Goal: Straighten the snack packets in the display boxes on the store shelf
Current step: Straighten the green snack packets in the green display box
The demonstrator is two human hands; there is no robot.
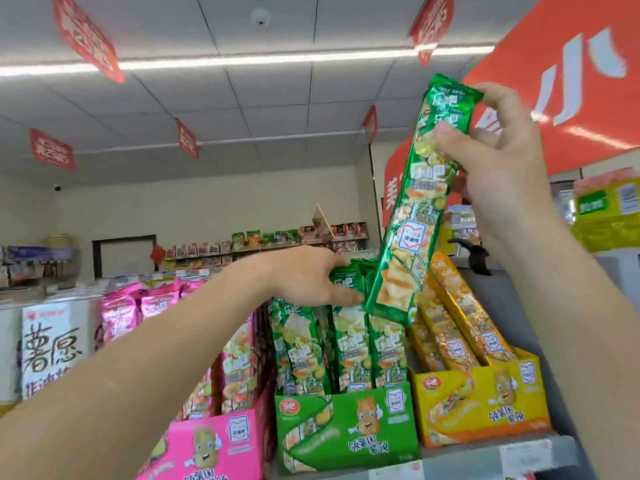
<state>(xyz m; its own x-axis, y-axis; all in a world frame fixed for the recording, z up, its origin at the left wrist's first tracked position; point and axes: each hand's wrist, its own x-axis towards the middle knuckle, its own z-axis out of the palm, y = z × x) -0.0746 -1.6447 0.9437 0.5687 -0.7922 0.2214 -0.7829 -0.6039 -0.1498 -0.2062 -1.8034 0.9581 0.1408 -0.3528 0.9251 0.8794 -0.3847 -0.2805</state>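
- Plainly, the lifted packet (412, 216) is a long, narrow foil sleeve. It is held aloft and tilted above the green box (346, 427), with its lower end just in front of the standing packets (349, 341).
- The right hand (498, 157) pinches it near the top seal, with the thumb on the printed face and the fingers curled behind.
- The left hand (304, 275) is on the tops of the standing packets in the green box. Its thumb is in front and its fingers reach over the back, gripping them together.
- Since it hangs straight from one end, the packet is probably light and fairly stiff along its length, perhaps puffed with air.
- Its contents look like crisp chips, so squeezing the middle would likely crush them.
- The foil looks glossy and may be slippery. The flat crimped seal at either end seems the safest place to hold.
- Lowering it upright into the box would mean guiding the bottom edge, because the neighbours yield easily. The yellow packets (460, 317) alongside already lean over in their yellow box (485, 403).
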